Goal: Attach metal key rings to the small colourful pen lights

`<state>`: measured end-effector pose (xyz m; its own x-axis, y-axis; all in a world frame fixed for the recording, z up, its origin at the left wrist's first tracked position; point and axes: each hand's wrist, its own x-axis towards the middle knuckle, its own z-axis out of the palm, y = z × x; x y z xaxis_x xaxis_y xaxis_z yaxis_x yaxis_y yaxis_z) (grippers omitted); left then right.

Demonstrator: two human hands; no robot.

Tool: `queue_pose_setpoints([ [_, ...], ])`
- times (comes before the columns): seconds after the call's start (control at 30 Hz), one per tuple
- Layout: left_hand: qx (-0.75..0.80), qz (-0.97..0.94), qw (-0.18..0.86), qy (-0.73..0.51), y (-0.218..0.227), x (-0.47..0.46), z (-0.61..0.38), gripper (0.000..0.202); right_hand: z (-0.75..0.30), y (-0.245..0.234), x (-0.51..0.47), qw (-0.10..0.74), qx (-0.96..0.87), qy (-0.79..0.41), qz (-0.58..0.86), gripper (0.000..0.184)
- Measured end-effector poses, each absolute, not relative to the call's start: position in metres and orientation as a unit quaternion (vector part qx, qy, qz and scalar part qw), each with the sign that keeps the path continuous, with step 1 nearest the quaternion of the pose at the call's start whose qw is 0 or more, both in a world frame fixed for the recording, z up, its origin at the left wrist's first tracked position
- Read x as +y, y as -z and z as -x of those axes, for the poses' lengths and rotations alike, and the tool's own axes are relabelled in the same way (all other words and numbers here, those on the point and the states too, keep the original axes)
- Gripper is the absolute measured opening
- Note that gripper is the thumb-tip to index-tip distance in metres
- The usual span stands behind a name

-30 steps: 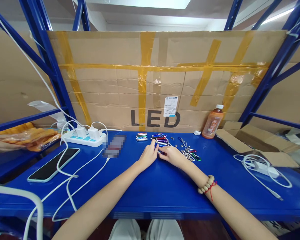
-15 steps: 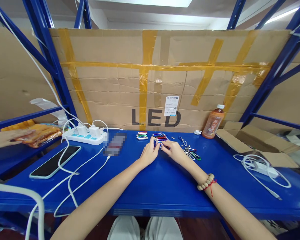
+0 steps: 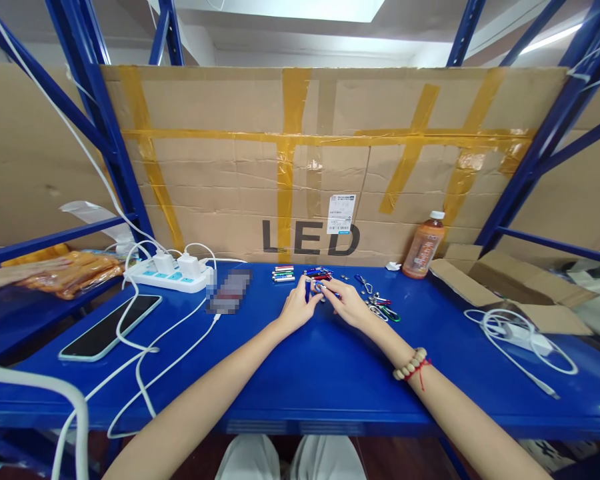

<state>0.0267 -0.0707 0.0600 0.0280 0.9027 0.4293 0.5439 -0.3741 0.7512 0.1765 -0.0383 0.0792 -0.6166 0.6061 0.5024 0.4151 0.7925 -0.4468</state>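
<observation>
Over the middle of the blue table, my left hand (image 3: 296, 308) is closed on a small blue metal tube (image 3: 307, 289), which stands nearly upright between thumb and fingers. Close beside it, my right hand (image 3: 351, 303) pinches a small blue-and-silver cylindrical piece (image 3: 319, 287), partly covered by the fingers. Just behind my hands lies a pile of blue and red metal tubes (image 3: 320, 272). A row of coloured tubes (image 3: 283, 274) sits to the left. On the right are several carabiner clips (image 3: 383, 308) and a blue carabiner (image 3: 364, 283), with tiny round parts nearby.
A white power strip (image 3: 173, 275), a phone (image 3: 111, 328) and white cables occupy the table's left. At right stand an orange drink bottle (image 3: 424, 245), an open cardboard box (image 3: 510, 287) and a coiled cable (image 3: 523, 340). A cardboard wall rises behind. Another person's blurred arm (image 3: 10, 277) is far left.
My hands have come slightly apart at the fingertips. The blue tube in my left hand now shows upright, and the right fingers have turned with the blue-and-silver piece.
</observation>
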Motion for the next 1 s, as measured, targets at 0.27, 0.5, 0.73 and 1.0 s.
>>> queue_pose_setpoints([
  [0.27, 0.527, -0.709, 0.195, -0.425, -0.055, -0.066, -0.027, 0.028, -0.192, -0.088, -0.025, 0.338, -0.834, -0.045, 0.434, 0.034],
  [0.5, 0.550, -0.725, 0.193, -0.368, -0.065, -0.075, -0.029, 0.031, -0.211, -0.097, -0.025, 0.138, -0.742, 0.008, 0.656, 0.033],
  [0.73, 0.544, -0.754, 0.186, -0.316, -0.065, -0.075, -0.028, 0.033, -0.212, -0.099, -0.028, 0.089, -0.700, 0.018, 0.708, 0.024],
  [1.0, 0.561, -0.755, 0.173, -0.293, -0.063, -0.073, -0.029, 0.035, -0.216, -0.099, -0.030, 0.120, -0.738, 0.014, 0.664, 0.014],
])
